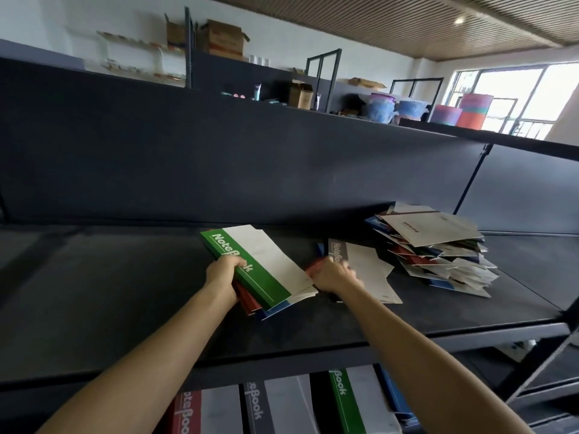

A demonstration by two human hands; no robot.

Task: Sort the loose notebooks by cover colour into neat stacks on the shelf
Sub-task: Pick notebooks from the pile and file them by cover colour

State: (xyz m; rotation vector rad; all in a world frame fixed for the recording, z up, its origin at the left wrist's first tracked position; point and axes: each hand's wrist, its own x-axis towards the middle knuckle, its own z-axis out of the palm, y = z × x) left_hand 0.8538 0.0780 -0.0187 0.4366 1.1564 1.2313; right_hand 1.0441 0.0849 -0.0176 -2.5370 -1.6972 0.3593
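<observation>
There, green notebook (250,270) between the hands (223,276) (332,275)

Shelf (109,277) centre: small stack (266,270) lies here | just right of it, single notebook (369,270) flat on the shelf | further right, toward the back: loose pile (438,249) | underneath the shelf, row of notebooks (282,405) side by side

The left hand (224,272) is gripping a stack (247,303) topped by a green notebook (266,288). The blurred right hand (332,275) is touching a grey notebook (369,270), near a loose pile (438,252) lying on the shelf (125,292).
</observation>
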